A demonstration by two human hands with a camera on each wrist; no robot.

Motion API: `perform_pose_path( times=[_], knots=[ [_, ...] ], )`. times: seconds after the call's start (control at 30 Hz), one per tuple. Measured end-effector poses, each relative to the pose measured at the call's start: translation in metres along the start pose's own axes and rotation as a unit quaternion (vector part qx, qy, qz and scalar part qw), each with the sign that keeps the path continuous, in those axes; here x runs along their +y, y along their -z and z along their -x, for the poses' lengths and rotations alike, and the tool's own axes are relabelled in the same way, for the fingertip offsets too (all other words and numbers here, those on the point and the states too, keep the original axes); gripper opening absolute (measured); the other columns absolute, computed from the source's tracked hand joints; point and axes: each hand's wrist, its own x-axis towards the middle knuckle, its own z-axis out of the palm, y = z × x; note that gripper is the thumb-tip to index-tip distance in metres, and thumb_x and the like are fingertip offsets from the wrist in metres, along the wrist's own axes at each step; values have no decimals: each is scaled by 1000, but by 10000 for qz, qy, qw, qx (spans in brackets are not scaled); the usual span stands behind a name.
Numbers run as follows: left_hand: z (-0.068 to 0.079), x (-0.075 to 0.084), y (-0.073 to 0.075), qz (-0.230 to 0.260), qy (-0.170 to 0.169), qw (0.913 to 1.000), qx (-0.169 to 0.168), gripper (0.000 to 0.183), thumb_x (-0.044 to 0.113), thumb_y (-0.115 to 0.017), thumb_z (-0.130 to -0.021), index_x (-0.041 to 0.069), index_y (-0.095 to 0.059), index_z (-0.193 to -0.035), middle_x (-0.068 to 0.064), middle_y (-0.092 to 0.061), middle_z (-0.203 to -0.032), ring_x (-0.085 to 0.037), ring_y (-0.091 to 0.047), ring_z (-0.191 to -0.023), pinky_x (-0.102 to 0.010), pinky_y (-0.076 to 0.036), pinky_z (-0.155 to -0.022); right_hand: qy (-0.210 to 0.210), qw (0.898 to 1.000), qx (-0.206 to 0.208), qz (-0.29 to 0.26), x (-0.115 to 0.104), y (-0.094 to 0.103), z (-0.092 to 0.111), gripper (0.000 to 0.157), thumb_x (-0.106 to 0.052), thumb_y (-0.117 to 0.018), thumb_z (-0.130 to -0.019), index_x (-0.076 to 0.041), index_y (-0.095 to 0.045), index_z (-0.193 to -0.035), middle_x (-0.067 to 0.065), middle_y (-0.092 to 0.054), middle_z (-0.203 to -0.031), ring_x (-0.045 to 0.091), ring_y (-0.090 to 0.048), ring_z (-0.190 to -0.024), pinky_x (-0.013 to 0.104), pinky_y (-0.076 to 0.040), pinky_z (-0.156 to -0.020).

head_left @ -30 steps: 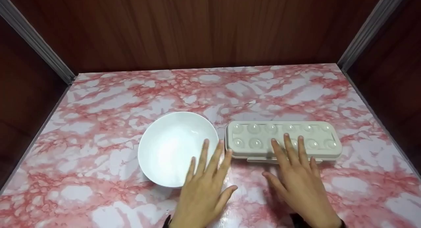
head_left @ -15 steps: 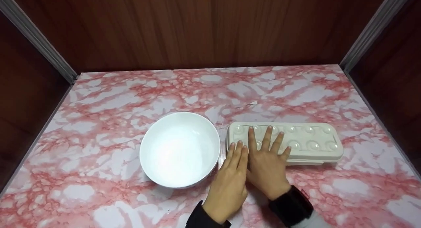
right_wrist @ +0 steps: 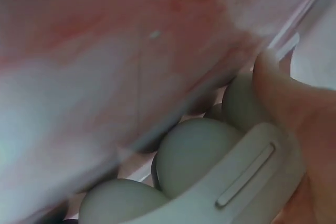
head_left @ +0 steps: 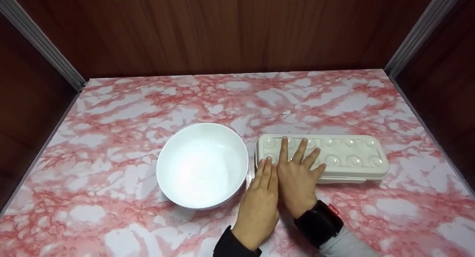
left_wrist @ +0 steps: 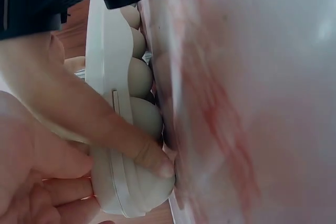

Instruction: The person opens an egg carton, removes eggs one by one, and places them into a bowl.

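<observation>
A cream plastic egg box [head_left: 349, 153] lies closed on the table, with domed bumps in its lid and rounded cups below. My right hand [head_left: 298, 179] spreads its fingers over the left part of the lid. In the right wrist view its thumb [right_wrist: 278, 85] presses a front cup near the box's end, so the box is held between thumb and fingers. My left hand [head_left: 258, 207] lies close beside it, straight fingers together and touching the box's front left corner. Its thumb is hidden in the head view. Whether eggs are inside cannot be seen.
A white round bowl [head_left: 202, 168] stands just left of the hands. The red and white marbled table [head_left: 148, 105] is enclosed by dark wood panels [head_left: 237, 30] at the back and sides. A front latch [head_left: 341, 180] runs along the box's near edge.
Both hands were held apart, above the bowl and the box. The left hand moved right to the box's corner; the right moved left onto its left end. Box and bowl stay in place.
</observation>
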Motion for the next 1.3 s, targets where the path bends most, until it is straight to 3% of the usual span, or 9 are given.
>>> perform_pose_path(
  times=[0.1, 0.33, 0.6, 0.73, 0.8, 0.93, 1.03, 1.2, 1.3],
  knots=[
    [-1, 0, 1, -37, 15, 10000, -81, 69, 3, -69, -76, -7, -48, -142, -21, -41, -154, -31, -38, -146, -33, -40, -116, -49, 10000, -47, -50, -2, 1, -2, 58, -27, -64, -95, -8, -47, -147, 36, -51, -138, 61, -55, -116, 70, -54, -80],
    [3, -2, 2, -96, -63, 9995, -282, 68, 6, -68, -80, -9, -46, -142, -23, -40, -154, -32, -37, -146, -33, -36, -119, -227, 9945, -678, -768, -5, 4, 0, 64, -25, -65, -95, -4, -40, -150, 42, -40, -143, 68, -44, -123, 79, -45, -86],
    [1, 0, 2, 48, -194, 9996, -199, 68, 7, -68, -81, -9, -44, -143, -23, -38, -156, -32, -37, -146, -33, -34, -120, -240, 9887, -1100, -987, 1, 13, -3, 62, -22, -59, -99, -1, -34, -152, 44, -33, -146, 71, -35, -126, 83, -40, -89],
    [1, -1, 1, 58, -123, 9997, -188, 68, 7, -68, -81, -8, -45, -143, -22, -38, -156, -32, -37, -146, -33, -35, -120, -45, 9899, -1119, -869, 3, 14, -3, 63, -25, -60, -98, -2, -36, -151, 43, -35, -146, 69, -39, -125, 80, -43, -88],
    [2, -2, 0, 101, -79, 9998, -142, 66, 7, -67, -82, -7, -45, -143, -22, -38, -156, -31, -37, -146, -34, -37, -119, 217, 9873, -1358, -797, 9, 17, -4, 70, -23, -65, -94, -5, -33, -153, 43, -33, -147, 68, -39, -127, 80, -43, -89],
    [1, -4, -1, 287, -102, 9995, -104, 62, 6, -62, -86, -7, -44, -144, -21, -38, -156, -31, -37, -146, -35, -37, -119, 684, 9659, -2285, -1006, 40, 28, -7, 101, -17, -78, -79, -13, -16, -159, 35, -19, -157, 68, -22, -136, 87, -23, -97],
    [2, -4, 0, 492, -119, 9986, -166, 61, 4, -60, -87, -6, -43, -145, -21, -37, -157, -31, -36, -147, -36, -36, -119, 675, 9529, -2689, -1228, 78, 32, -5, 118, -10, -80, -71, -15, -3, -160, 32, -4, -161, 69, -2, -138, 89, 1, -95],
    [2, -6, 1, 594, -105, 9979, -227, 58, 5, -59, -90, -7, -43, -145, -21, -36, -157, -32, -35, -147, -36, -37, -118, 663, 9656, -2272, -1080, 139, 17, 6, 105, 14, -60, -76, -12, -1, -160, 38, 0, -158, 72, 5, -136, 89, 7, -94],
    [3, -8, 2, 545, -129, 9982, -208, 57, 6, -59, -91, -7, -44, -144, -21, -37, -156, -32, -36, -147, -36, -38, -117, 566, 9737, -1928, -1078, 160, 2, 13, 96, 16, -57, -78, -12, -11, -158, 39, -10, -156, 71, -5, -137, 91, -3, -96]
  ],
)
